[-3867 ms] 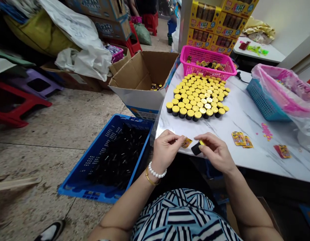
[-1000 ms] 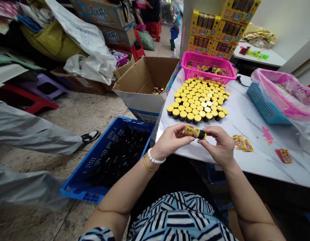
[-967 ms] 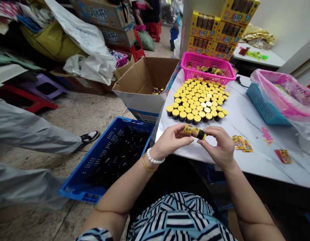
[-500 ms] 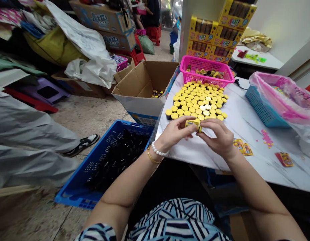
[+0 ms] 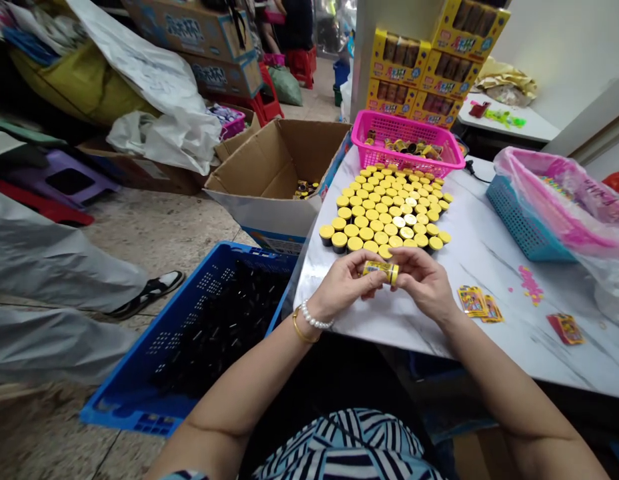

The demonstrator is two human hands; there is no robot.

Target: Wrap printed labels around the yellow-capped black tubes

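Observation:
Over the front edge of the table, my left hand (image 5: pixel 347 283) grips a small yellow-labelled tub (image 5: pixel 382 271) lying on its side between thumb and fingers. My right hand (image 5: pixel 423 280) pinches the tub's right end, where the yellow lid is. Just beyond my fingers stand many small dark tubs with yellow lids (image 5: pixel 379 215), packed closely together upright. To the right of my right hand lie flat printed labels or cards (image 5: pixel 473 301) in a small overlapping pile.
Behind the tubs is a pink basket (image 5: pixel 409 158) holding more small pieces. An open carton (image 5: pixel 269 200) and a blue crate of black parts (image 5: pixel 124 393) stand left. A lined blue basket (image 5: pixel 522 217) sits right, near pink bits (image 5: pixel 529 285). Another person's legs (image 5: pixel 54 280) are at left.
The tub has turned so that its printed label shows more, still between both hands. The camera view has shifted slightly, so the table items appear a little further left.

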